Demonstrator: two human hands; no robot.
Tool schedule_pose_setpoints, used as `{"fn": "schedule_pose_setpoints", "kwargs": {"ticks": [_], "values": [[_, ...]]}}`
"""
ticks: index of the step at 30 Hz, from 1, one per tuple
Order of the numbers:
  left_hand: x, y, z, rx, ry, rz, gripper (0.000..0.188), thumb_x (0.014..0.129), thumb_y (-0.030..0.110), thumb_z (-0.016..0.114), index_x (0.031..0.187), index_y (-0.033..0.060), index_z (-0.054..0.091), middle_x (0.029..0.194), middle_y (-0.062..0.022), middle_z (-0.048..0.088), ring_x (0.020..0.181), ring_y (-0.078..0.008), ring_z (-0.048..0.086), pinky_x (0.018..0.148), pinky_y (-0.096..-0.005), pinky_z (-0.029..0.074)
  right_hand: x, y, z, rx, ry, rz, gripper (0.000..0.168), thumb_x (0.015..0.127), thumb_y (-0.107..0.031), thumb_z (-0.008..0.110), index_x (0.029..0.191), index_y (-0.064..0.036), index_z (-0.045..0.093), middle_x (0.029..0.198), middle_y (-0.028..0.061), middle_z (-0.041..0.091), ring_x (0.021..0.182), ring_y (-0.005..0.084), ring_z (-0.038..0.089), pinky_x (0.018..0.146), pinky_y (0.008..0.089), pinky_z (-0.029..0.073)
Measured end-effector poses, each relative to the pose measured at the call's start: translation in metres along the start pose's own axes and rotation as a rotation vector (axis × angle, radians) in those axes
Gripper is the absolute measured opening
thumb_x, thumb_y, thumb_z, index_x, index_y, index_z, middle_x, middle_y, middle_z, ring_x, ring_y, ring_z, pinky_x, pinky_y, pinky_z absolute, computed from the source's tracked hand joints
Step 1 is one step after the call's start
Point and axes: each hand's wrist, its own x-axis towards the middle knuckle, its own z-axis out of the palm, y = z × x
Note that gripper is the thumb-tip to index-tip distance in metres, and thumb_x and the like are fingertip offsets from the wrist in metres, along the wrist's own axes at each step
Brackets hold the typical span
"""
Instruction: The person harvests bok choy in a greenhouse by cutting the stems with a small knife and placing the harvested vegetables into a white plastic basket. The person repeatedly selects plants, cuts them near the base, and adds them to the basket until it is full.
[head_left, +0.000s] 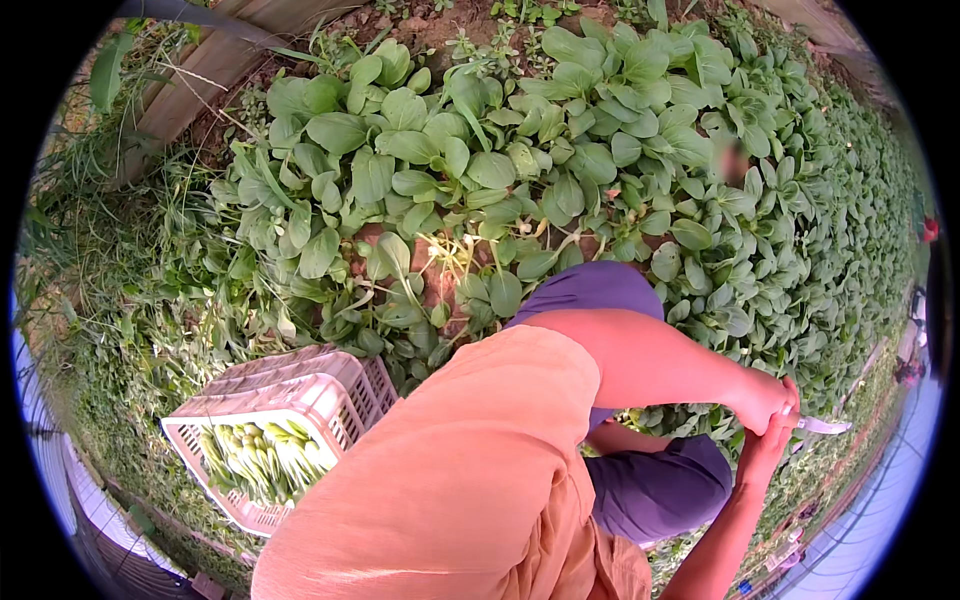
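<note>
My left hand (759, 401) and my right hand (769, 442) meet at the far right, low over the leafy bed. A small knife (823, 426) juts out from between them, its pale blade pointing away to the right. The handle appears to lie in my right hand, mostly covered by fingers. My left hand overlaps the right, and whether it also grips something is hidden. Broad-leaved greens resembling bok choy (491, 171) grow densely across the ground. Both knees, in purple trousers (660, 487), are bent beneath my orange shirt (450, 480).
Beside my body stands a pink plastic crate (349, 386) holding cut greens (262, 457) with pale stems. A patch of bare soil with pale stem stubs (450, 259) shows among the plants. Wooden beams (199, 86) border the upper left, with tall grass (112, 202) below them.
</note>
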Motion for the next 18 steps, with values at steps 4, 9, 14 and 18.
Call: {"fn": "schedule_pose_setpoints", "kwargs": {"ticks": [4,9,14,18], "values": [[-0.007,0.016,-0.017,0.051,0.146,-0.177,0.032,0.083,0.02,0.056,0.11,0.0022,0.054,0.09,-0.0171,0.066,0.086,-0.036,0.065,0.074,-0.0467,0.05,0.032,-0.005,0.011,-0.009,-0.125,-0.147,0.061,0.101,-0.048,0.042,0.144,-0.006,0.034,0.132,0.0141,0.048,0.119,0.0235,0.05,0.103,0.0353,0.038],[-0.049,0.017,-0.045,0.376,0.378,-0.233,0.038,0.073,0.01,0.057,0.11,0.0004,0.054,0.093,-0.018,0.066,0.086,-0.0374,0.064,0.069,-0.0482,0.051,0.068,0.026,0.073,0.384,-0.258,-0.339,0.05,0.104,-0.04,0.034,0.138,-0.003,0.039,0.13,0.0198,0.053,0.116,0.0257,0.053,0.101,0.0386,0.04],[-0.089,0.042,-0.058,0.391,0.708,-0.28,0.039,0.077,0.012,0.058,0.116,0.0088,0.059,0.121,-0.0177,0.056,0.12,-0.0303,0.052,0.096,-0.0414,0.045,0.096,0.024,0.124,0.411,-0.223,-0.48,0.035,0.102,-0.03,0.046,0.121,0.0,0.049,0.118,0.0145,0.058,0.101,0.0188,0.057,0.087,0.0326,0.047],[-0.168,0.111,-0.058,0.704,0.87,-0.075,0.054,0.078,0.019,0.068,0.128,0.005,0.053,0.127,-0.0155,0.052,0.12,-0.0329,0.05,0.102,-0.0404,0.041,0.084,0.01,0.134,0.518,-0.107,-0.278,0.027,0.098,-0.023,0.056,0.113,-0.002,0.051,0.101,0.0086,0.059,0.082,0.0135,0.058,0.069,0.0271,0.047]]}}
